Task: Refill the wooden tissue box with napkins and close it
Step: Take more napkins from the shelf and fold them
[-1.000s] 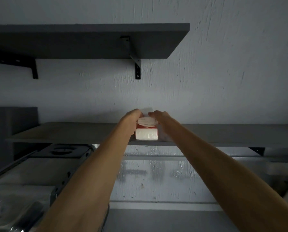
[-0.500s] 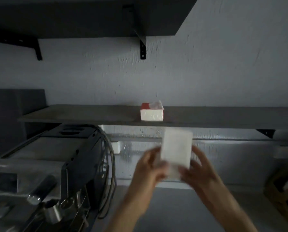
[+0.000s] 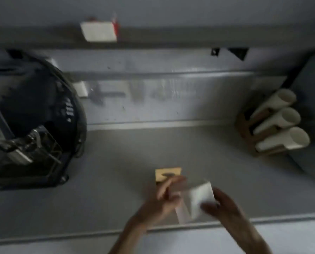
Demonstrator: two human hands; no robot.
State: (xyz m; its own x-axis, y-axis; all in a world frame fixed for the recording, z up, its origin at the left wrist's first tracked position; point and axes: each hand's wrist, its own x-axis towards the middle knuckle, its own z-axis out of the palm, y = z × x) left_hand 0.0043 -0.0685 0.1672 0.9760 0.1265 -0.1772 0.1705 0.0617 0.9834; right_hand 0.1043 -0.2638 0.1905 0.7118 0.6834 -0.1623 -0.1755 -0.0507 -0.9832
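My right hand [image 3: 224, 204] pinches a white stack of folded napkins [image 3: 195, 202] in its fingers, just above the grey table [image 3: 116, 180]. My left hand [image 3: 164, 197] hangs beside the stack, fingers loosely curled; blur keeps me from telling whether they touch it. The small light wooden tissue box [image 3: 166, 174] sits on the table just beyond my left hand. A red-and-white napkin pack [image 3: 99, 31] rests on the grey wall shelf [image 3: 171, 36].

Both hands hold a blurred white napkin stack [image 3: 195, 203] over the grey table [image 3: 107, 180]: the right hand [image 3: 220, 204] grips it, the left hand [image 3: 164, 197] reaches toward the wooden tissue box [image 3: 166, 174] just behind.
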